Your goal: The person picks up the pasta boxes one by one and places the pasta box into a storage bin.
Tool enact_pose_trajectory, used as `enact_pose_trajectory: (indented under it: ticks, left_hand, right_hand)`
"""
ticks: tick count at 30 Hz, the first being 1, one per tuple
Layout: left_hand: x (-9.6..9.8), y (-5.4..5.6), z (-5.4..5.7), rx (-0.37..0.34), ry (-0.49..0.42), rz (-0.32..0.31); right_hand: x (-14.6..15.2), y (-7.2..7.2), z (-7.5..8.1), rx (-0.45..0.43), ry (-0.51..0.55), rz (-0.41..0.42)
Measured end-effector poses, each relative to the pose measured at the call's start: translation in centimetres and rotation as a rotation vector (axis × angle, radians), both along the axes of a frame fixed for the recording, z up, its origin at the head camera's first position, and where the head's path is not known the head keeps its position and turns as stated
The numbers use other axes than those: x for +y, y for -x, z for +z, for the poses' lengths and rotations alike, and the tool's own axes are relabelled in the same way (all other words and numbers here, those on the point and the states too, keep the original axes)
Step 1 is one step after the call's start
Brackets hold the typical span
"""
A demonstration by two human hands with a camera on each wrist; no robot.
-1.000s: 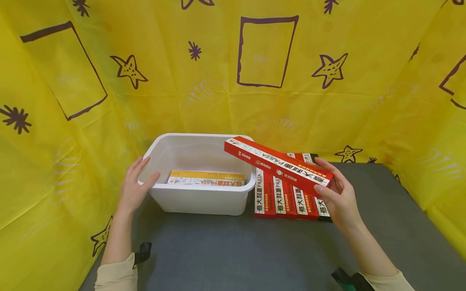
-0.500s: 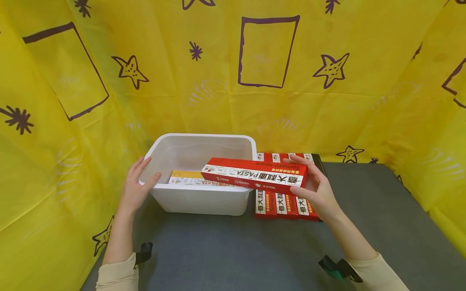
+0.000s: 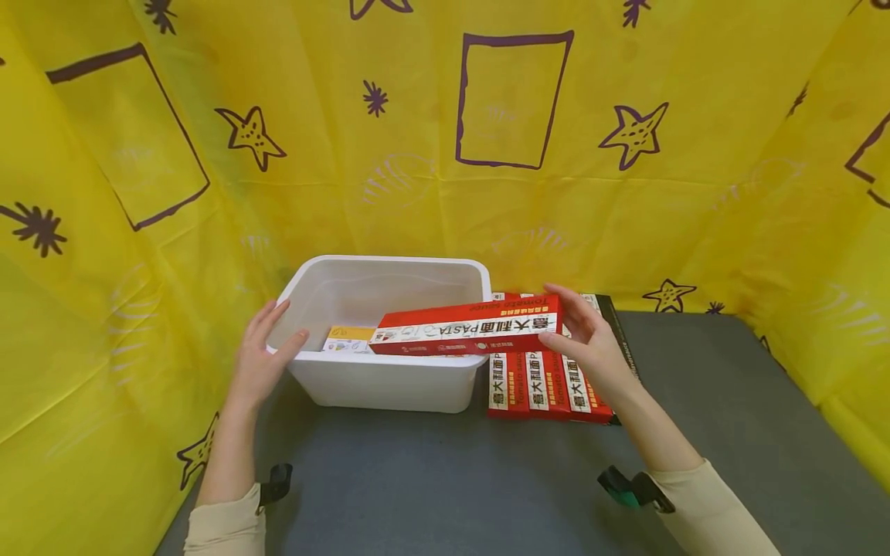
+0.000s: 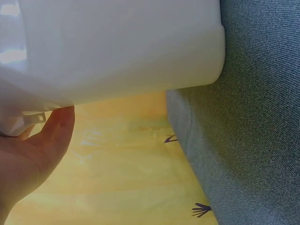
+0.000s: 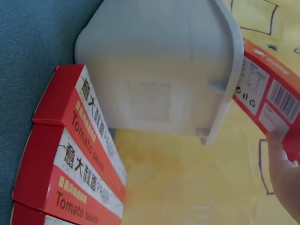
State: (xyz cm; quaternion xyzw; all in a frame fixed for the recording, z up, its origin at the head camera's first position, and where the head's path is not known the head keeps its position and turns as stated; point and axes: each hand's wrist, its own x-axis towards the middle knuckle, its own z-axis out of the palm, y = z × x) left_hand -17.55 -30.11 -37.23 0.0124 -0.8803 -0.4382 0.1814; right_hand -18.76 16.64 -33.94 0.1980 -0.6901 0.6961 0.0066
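A red pasta box [image 3: 466, 328], printed "Tomato sauce", is held at its right end between the thumb and fingers of my right hand [image 3: 587, 340]. Its left end dips into the white plastic bin [image 3: 378, 382], while the right end sticks out over the bin's right rim. In the right wrist view, the thumb lies on the end of the pasta box [image 5: 265, 89]. My left hand [image 3: 260, 355] grips the bin's left rim; in the left wrist view its fingers [image 4: 61, 129] sit under the rim against the outer wall. Inside the bin lies a yellow-and-white pasta box [image 3: 348, 340], partly covered.
Right of the bin, several red pasta boxes [image 3: 511, 386] lie side by side on the grey tabletop [image 3: 431, 479], with a black box [image 3: 621, 340] at their right edge. A yellow printed curtain [image 3: 417, 116] hangs behind and at both sides.
My right hand has carried the red pasta box left and down, from above the row of boxes until its far end is inside the bin. The left hand has stayed on the rim.
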Motion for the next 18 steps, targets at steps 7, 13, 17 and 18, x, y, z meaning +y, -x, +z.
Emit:
enact_pose_trajectory:
  ticks: [7,13,17,18]
  left_hand:
    - [-0.1,0.0,0.0,-0.002,-0.001,0.004]
    - [-0.1,0.1,-0.1,0.004,0.001,0.011]
    - [0.0,0.2,-0.2,0.027,0.003,0.010]
    - [0.0,0.2,-0.2,0.034,0.004,0.009]
  right_hand:
    - [-1.3,1.3,0.3,-0.044,-0.078,-0.023]
    - [-2.4,2.4,0.4,-0.046,-0.144,-0.024]
    - [-3.2,2.9,0.3,-0.032,-0.158,0.024]
    - [-3.4,3.0,0.2,-0.028,-0.163,0.033]
